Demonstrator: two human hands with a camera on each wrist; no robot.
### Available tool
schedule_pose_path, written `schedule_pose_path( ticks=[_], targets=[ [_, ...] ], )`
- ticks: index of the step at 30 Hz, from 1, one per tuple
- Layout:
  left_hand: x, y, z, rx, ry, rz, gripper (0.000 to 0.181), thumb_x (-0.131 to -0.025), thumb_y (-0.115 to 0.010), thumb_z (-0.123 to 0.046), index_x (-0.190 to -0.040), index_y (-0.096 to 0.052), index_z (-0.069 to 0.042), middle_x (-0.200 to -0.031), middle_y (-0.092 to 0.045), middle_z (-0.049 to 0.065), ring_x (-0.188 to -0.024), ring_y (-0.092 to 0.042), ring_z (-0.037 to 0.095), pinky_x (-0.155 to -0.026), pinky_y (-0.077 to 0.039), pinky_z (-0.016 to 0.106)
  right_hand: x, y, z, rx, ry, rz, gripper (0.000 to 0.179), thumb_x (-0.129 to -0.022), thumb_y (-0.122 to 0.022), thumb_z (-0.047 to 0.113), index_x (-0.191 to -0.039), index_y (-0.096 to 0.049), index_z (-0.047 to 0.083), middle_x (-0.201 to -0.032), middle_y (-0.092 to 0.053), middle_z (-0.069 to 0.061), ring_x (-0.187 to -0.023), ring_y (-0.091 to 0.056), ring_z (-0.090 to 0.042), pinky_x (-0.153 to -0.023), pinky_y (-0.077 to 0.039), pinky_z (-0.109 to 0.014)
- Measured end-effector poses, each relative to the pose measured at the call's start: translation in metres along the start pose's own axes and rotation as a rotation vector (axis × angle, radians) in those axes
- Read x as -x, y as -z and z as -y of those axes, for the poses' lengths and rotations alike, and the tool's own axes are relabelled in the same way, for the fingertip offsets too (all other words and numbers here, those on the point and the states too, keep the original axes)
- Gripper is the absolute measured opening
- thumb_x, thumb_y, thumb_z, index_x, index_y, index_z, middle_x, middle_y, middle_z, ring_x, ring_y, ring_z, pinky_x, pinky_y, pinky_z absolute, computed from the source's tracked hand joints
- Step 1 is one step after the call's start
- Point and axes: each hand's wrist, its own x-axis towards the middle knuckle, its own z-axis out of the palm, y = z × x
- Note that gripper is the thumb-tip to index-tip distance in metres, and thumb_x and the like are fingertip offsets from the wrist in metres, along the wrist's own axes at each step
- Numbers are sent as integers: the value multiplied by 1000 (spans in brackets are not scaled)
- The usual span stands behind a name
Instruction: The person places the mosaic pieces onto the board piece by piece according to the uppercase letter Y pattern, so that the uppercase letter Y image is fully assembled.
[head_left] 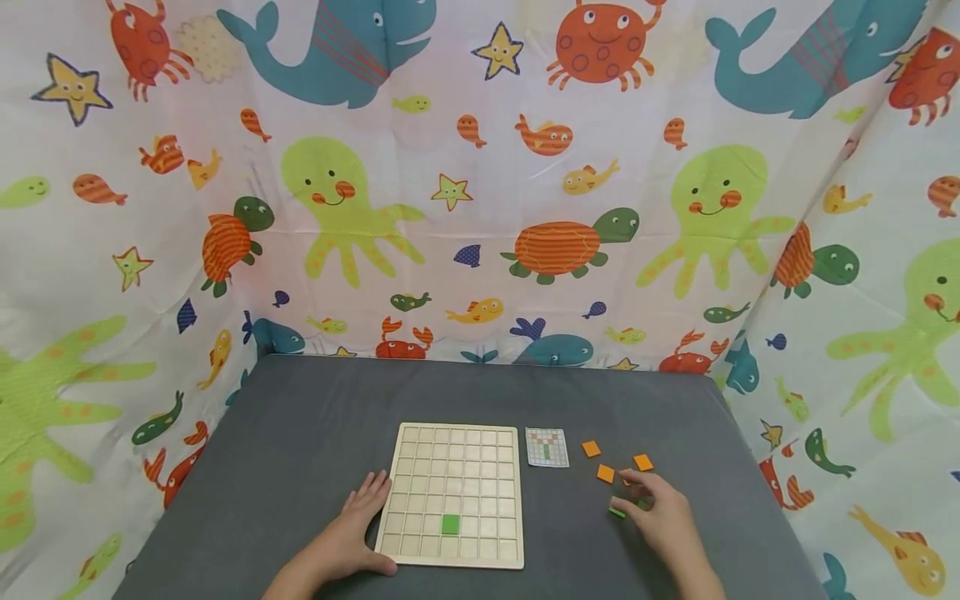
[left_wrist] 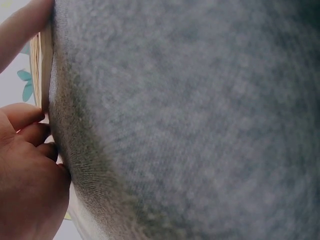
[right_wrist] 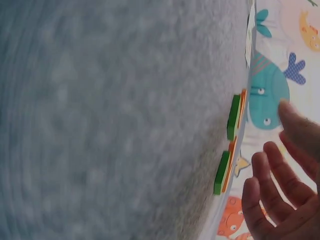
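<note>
- Nearest lies the left hand [head_left: 358,525], fingers along the left edge of the board [head_left: 487,487], thumb at its near-left corner. Its grip closes round nothing; it simply rests against the wood. A light, even touch looks right here, enough to stop sliding without tipping the frame.
- Across from it, the right hand [head_left: 660,508] hovers by the loose green tiles [head_left: 617,513]. Thumb and fingers stand apart, and I see nothing held in that grip; whether the thumb touches one tile, I cannot tell.
- Those green tiles lie on the grey surface [head_left: 300,450], right of the board, with the orange tiles [head_left: 591,448] just beyond. They look thin, so pinching one by opposite edges should serve better than pressing from above.
- Lifting straight up seems wisest, I'd say: a sideways drag could knock the neighbouring orange pieces.
- One green square [head_left: 450,524] sits in a board cell, second row from the near edge.
- The card [head_left: 547,447] lies between board and orange tiles, its printed grid facing up.
</note>
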Motion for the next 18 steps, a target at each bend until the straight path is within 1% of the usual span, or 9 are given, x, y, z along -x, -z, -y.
schedule_pose_path(
  ticks=[3, 5, 8, 11, 15, 18],
  targets=[
    [1, 1, 0, 0, -21, 0, 136, -56, -95, -47, -159, -22, 2, -168, -12, 21, -156, -1, 43, -119, -5, 69, 1, 5, -4, 20, -34, 16, 48, -77, -88, 16, -122, -71, 8, -115, -71, -12, -98, -68, -28, -78, -58, -42],
    [1, 1, 1, -4, -30, -1, 136, -56, -95, -48, -159, -22, 2, -168, -12, 21, -156, 0, 43, -119, -5, 69, 0, 8, -7, 44, -52, 24, 50, -76, -89, 18, -122, -71, 6, -116, -69, -15, -99, -67, -31, -80, -58, -47],
    [0, 0, 2, -9, -33, -4, 136, -56, -94, -50, -159, -22, 2, -168, -12, 21, -156, 0, 43, -119, -5, 69, -1, 11, -11, 66, -70, 37, 54, -76, -89, 23, -123, -70, 5, -119, -67, -18, -100, -66, -33, -82, -56, -52],
    [0, 0, 3, -9, -32, -4, 136, -57, -94, -50, -159, -21, 1, -168, -12, 21, -156, 0, 43, -119, -6, 69, -1, 13, -16, 84, -98, 54, 56, -74, -90, 25, -123, -70, 6, -120, -66, -19, -101, -64, -32, -83, -54, -52],
    [-1, 0, 3, -9, -32, -2, 136, -57, -94, -50, -159, -21, 1, -168, -12, 21, -156, -1, 43, -119, -6, 69, -4, 12, -21, 97, -162, 110, 59, -73, -91, 28, -122, -69, 3, -120, -64, -21, -101, -63, -32, -83, -52, -52],
    [0, 1, 2, -14, -26, 0, 136, -56, -94, -50, -159, -22, 1, -168, -12, 21, -156, -1, 42, -119, -5, 69, -5, 11, -23, 99, -195, 143, 58, -73, -91, 27, -121, -69, 2, -118, -64, -21, -101, -64, -32, -83, -53, -51]
  ],
)
